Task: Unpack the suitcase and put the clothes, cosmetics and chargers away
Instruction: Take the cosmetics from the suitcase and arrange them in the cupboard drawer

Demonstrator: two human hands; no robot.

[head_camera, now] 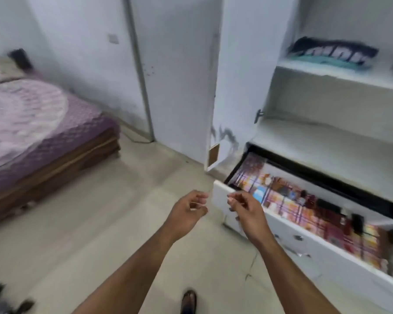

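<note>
A white wardrobe drawer (281,236) stands pulled out at the right, lined with patterned paper and holding several small dark items (327,209) that look like cosmetics or chargers. Folded clothes (331,54) lie on the wardrobe's upper shelf. My left hand (188,211) and my right hand (245,207) hover side by side in front of the drawer's left corner, fingers loosely curled, holding nothing. The suitcase is not clearly in view.
An open wardrobe door (216,87) stands left of the drawer. A bed with a purple cover (32,123) fills the left side. Bare tiled floor (100,234) lies between them. My shoe (188,301) shows at the bottom; dark blurred objects (0,298) sit at the bottom left.
</note>
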